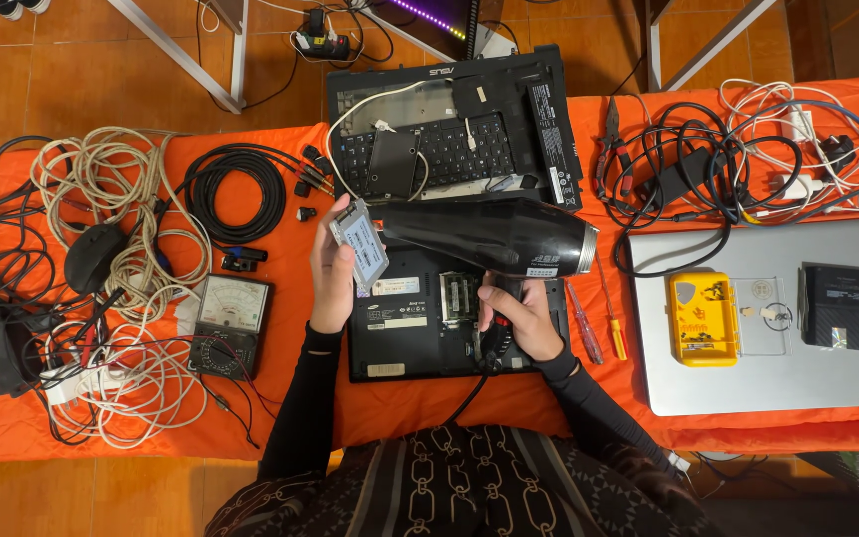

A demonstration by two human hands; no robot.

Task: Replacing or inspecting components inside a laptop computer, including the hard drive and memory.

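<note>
My left hand holds a flat grey drive upright by its edge, above the left side of an opened black laptop base. My right hand grips the handle of a black hair dryer, which lies level with its nozzle pointing left at the drive. The dryer's black cord runs down toward my body. Both hands hover over the laptop base on the orange cloth.
A second dismantled black laptop lies behind. To the left sit an analog multimeter, a black cable coil and white cables. To the right are screwdrivers, pliers, tangled cords, and a silver laptop bearing a yellow case.
</note>
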